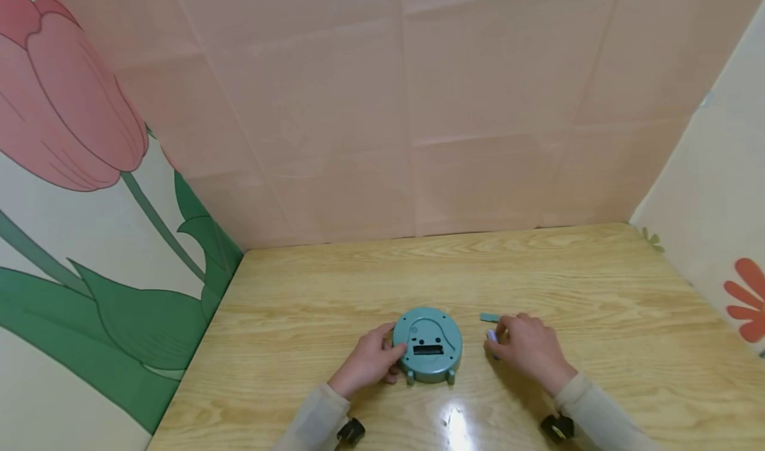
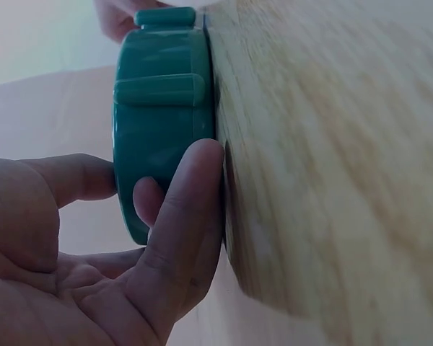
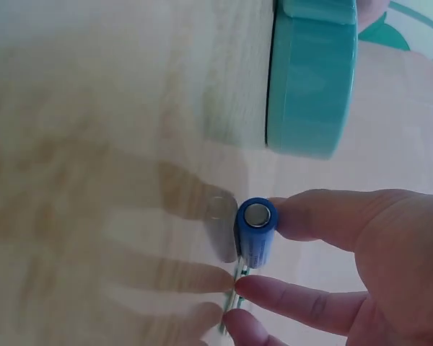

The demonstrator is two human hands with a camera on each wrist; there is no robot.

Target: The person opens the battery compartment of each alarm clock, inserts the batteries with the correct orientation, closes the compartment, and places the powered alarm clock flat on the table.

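A round teal device (image 1: pixel 427 335) lies back side up on the table, its dark rectangular slot uncovered. My left hand (image 1: pixel 370 358) grips its left edge, thumb on top and fingers along the side, as the left wrist view shows with the hand (image 2: pixel 159 238) around the teal rim (image 2: pixel 155 119). To the right, my right hand (image 1: pixel 533 350) has thumb and fingers at a blue battery (image 1: pixel 492 343) on the table. In the right wrist view the thumb touches the battery (image 3: pixel 257 223), fingers of the hand (image 3: pixel 346 267) beside it. A teal strip (image 1: pixel 489 317) lies just behind.
The wooden table (image 1: pixel 299 298) meets a pink covering (image 1: pixel 335 139) at the back. A wall with painted tulips (image 1: pixel 78 105) stands at the left, another with a red flower (image 1: pixel 747 298) at the right. Dark wrist devices (image 1: pixel 350 431) hang by both sleeves.
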